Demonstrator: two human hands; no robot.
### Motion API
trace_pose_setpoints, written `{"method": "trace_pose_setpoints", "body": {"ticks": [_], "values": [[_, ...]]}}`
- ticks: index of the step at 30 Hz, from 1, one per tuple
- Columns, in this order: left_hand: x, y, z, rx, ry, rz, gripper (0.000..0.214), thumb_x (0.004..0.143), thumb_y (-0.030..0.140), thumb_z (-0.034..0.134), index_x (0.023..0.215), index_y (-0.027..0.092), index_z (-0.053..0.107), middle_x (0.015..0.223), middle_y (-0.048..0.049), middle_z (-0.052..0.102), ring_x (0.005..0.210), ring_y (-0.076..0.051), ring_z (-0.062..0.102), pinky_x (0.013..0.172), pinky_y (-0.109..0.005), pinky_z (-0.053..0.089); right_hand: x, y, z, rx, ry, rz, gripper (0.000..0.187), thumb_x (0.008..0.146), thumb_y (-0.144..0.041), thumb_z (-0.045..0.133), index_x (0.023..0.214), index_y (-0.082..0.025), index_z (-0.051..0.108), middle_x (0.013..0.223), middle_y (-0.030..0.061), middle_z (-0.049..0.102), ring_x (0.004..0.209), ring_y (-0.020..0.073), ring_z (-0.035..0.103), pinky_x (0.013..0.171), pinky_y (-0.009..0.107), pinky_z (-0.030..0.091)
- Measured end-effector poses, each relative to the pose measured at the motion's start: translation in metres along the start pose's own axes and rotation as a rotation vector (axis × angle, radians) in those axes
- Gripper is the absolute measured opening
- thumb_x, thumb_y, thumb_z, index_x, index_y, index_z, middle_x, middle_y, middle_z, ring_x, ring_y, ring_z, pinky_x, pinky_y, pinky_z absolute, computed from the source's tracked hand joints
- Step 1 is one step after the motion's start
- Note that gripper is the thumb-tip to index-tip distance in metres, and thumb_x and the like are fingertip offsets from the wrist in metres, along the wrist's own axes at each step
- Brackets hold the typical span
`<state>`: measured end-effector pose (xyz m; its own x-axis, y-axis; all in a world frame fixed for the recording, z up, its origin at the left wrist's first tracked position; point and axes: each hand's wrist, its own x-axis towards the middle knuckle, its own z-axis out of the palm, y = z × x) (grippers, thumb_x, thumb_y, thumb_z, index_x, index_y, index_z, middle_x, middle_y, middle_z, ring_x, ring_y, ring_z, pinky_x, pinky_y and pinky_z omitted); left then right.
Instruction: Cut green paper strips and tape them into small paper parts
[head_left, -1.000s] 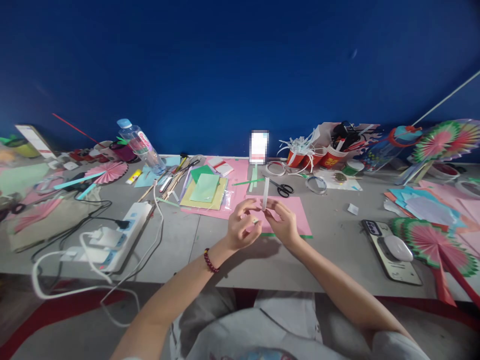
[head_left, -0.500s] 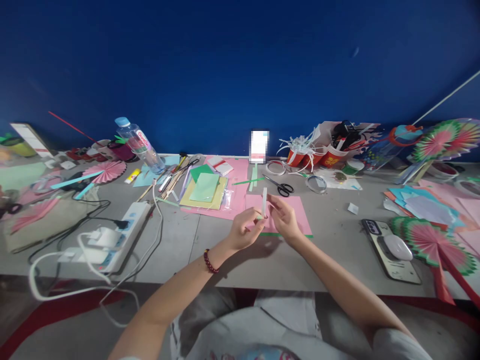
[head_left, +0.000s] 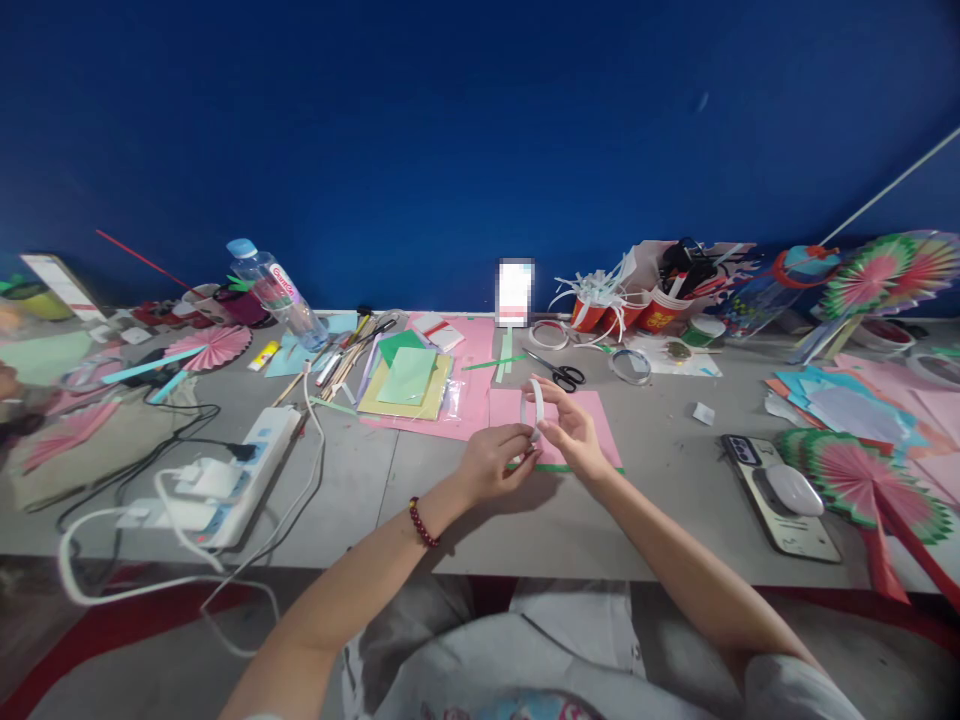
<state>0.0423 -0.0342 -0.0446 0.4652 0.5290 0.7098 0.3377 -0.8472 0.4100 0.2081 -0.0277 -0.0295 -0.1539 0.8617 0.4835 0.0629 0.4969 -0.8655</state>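
A narrow white ring, which looks like a roll of double-sided tape (head_left: 538, 405), stands upright between my hands. My right hand (head_left: 574, 435) grips it from the right, fingers over the top and thumb lower down. At the ring's lower edge, my left hand (head_left: 499, 460) pinches it with curled fingers; the fingertips are partly hidden. Below both hands lies a pink paper sheet (head_left: 600, 430) with a green strip along its near edge. Black-handled scissors (head_left: 566, 376) rest just beyond the sheet.
A pile of green and yellow papers (head_left: 409, 375) lies left of my hands. Nearer are a power strip (head_left: 259, 480) and cables. On the right sit a phone (head_left: 802, 535) with a white mouse on it and a pink paper fan (head_left: 874, 480). Red cups (head_left: 660, 312) stand behind.
The white ring has turned from edge-on so that its opening shows. My right fingers have spread round it, and my left hand has rolled over, knuckles up.
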Motion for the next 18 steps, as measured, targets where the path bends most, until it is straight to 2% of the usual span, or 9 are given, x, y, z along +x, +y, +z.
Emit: {"method": "trace_pose_setpoints", "body": {"ticks": [4, 9, 14, 18], "values": [[0.003, 0.001, -0.004, 0.063, -0.012, 0.077, 0.011, 0.089, 0.019, 0.050, 0.081, 0.018, 0.058, 0.074, -0.0039, 0.067, 0.066, -0.015, 0.063, 0.057, -0.026, 0.048, -0.001, -0.001, 0.002, -0.049, 0.009, 0.021, 0.030, 0.081, -0.039, 0.067, 0.108, -0.026, 0.064, 0.121, 0.0077, 0.063, 0.128, 0.0275, 0.046, 0.109, 0.046, 0.034], [0.003, -0.001, -0.003, 0.087, -0.063, 0.110, 0.012, 0.090, 0.019, 0.047, 0.087, 0.018, 0.059, 0.075, -0.0037, 0.067, 0.067, -0.014, 0.064, 0.057, -0.026, 0.047, -0.003, -0.003, 0.004, -0.046, 0.042, 0.082, 0.026, 0.084, -0.041, 0.062, 0.103, -0.024, 0.066, 0.111, 0.0070, 0.065, 0.113, 0.0253, 0.056, 0.100, 0.042, 0.042], [-0.001, -0.007, 0.000, 0.165, -0.090, 0.159, 0.012, 0.090, 0.021, 0.049, 0.082, 0.018, 0.058, 0.076, -0.0036, 0.066, 0.066, -0.014, 0.062, 0.056, -0.026, 0.045, -0.002, -0.005, 0.003, -0.010, 0.106, 0.148, 0.020, 0.085, -0.041, 0.059, 0.089, -0.023, 0.067, 0.089, 0.0039, 0.067, 0.091, 0.0206, 0.061, 0.084, 0.035, 0.047], [-0.003, -0.010, 0.001, 0.209, -0.134, 0.148, 0.019, 0.091, 0.025, 0.048, 0.076, 0.018, 0.058, 0.078, -0.0042, 0.066, 0.068, -0.014, 0.061, 0.058, -0.026, 0.046, 0.000, -0.003, 0.002, 0.021, 0.172, 0.213, 0.025, 0.084, -0.044, 0.058, 0.077, -0.022, 0.066, 0.077, 0.0018, 0.065, 0.077, 0.0177, 0.059, 0.073, 0.031, 0.046]]}}
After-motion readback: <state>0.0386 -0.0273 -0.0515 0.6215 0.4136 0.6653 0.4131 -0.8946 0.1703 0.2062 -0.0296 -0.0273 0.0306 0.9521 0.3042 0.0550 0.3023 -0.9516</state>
